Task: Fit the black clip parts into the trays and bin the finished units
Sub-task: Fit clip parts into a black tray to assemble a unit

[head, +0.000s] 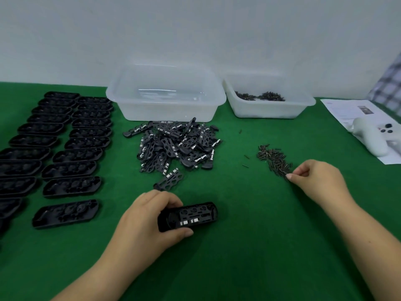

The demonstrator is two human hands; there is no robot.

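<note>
Honestly, this looks barely started. The clear plastic bin (166, 94) by the far edge of the green tabletop (249, 235) has no finished units in it that I can see. The left hand (147, 222) grips one black oval tray (191, 215) near the front edge, a clip part apparently seated inside. The right hand (314, 179) pinches at the small pile of dark screws (274, 159) (can't tell if it has one). Two rows of unfilled black trays (71, 148) wait along the left edge, and the heap of black clip parts (175, 146) sits just in front of the bin.
</note>
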